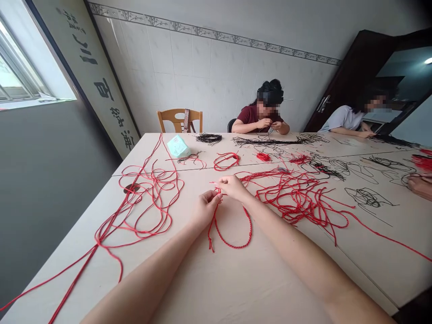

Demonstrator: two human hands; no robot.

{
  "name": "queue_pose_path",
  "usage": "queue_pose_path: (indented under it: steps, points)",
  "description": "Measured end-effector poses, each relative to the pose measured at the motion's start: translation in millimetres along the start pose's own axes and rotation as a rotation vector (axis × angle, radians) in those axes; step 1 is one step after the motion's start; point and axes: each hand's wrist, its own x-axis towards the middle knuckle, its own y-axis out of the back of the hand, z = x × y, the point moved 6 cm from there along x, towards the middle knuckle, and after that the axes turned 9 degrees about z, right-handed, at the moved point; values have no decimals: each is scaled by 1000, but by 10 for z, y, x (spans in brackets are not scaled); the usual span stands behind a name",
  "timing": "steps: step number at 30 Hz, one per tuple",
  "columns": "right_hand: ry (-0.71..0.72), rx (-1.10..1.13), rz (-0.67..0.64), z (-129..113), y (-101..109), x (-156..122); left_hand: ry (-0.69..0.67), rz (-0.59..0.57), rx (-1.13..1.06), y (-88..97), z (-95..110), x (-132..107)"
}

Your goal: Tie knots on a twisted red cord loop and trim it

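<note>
Near the middle of the table, my left hand [209,206] pinches a twisted red cord [250,229] close to its crossing. Just above it, my right hand [232,186] is closed with thumb and finger together on a short red end of the same cord. From my fingers the cord hangs down in a loop lying on the table, and a knotted tail with frayed tips rests left of the loop. The exact crossing between my fingertips is partly hidden.
Long smooth red cords [162,198] sprawl at left; a pile of twisted red cords [300,198] lies at right. Farther back are a red coil [227,161], a pale green packet [178,146] and black cord bundles [209,138]. Two people sit across; another person's hand [420,185] shows at right.
</note>
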Motion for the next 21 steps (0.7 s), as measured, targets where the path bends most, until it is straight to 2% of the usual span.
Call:
queue_pose_path:
  steps: [4, 9, 13, 18, 20, 21]
  points:
    - [-62, -56, 172, 13, -151, 83, 48, 87, -41, 83, -34, 51]
    - [-117, -138, 252, -64, -312, 249, 124, 138, -109, 153, -96, 87]
    - [-98, -200, 279, -135, -136, 360, 163, 90, -148, 97, -102, 43]
    - [31, -259, 266, -284, 219, 317, 208, -11, -203, 94, -71, 34]
    - [144, -258, 170, -403, 277, 191, 235, -95, -272, 91, -55, 50]
    - [217, -248, 49, -467, 253, 101, 254, -137, -326, 86, -45, 56]
